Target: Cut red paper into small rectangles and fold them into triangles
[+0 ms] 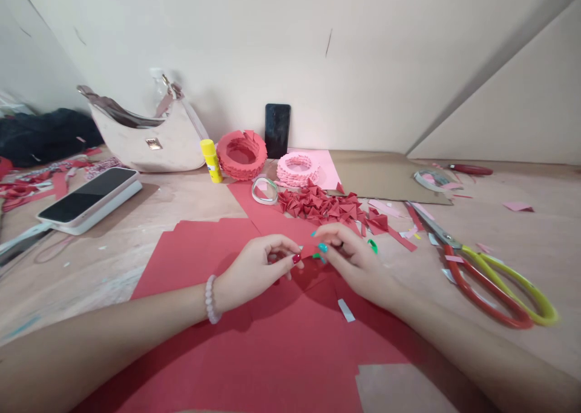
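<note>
My left hand [261, 261], with a beaded bracelet at the wrist, pinches the left end of a small red paper piece [309, 251]. The other end is between the fingertips of my right hand [356, 258]. Both hands are just above overlapping red paper sheets [254, 352]. A green plastic thing [373, 246] peeks out beside my right hand, mostly hidden. Just beyond my hands lies a pile of folded red paper triangles [324, 206]. A white strip [346, 310] rests on the red sheets.
Behind the pile stand a red folded-paper ring [242, 155], a pink ring [298, 169] and a yellow glue stick [211, 160]. Large scissors [481, 267] lie at right, near brown cardboard [381, 177]. A phone [91, 198] and a white handbag [149, 137] are at left; another phone [277, 130] leans on the wall.
</note>
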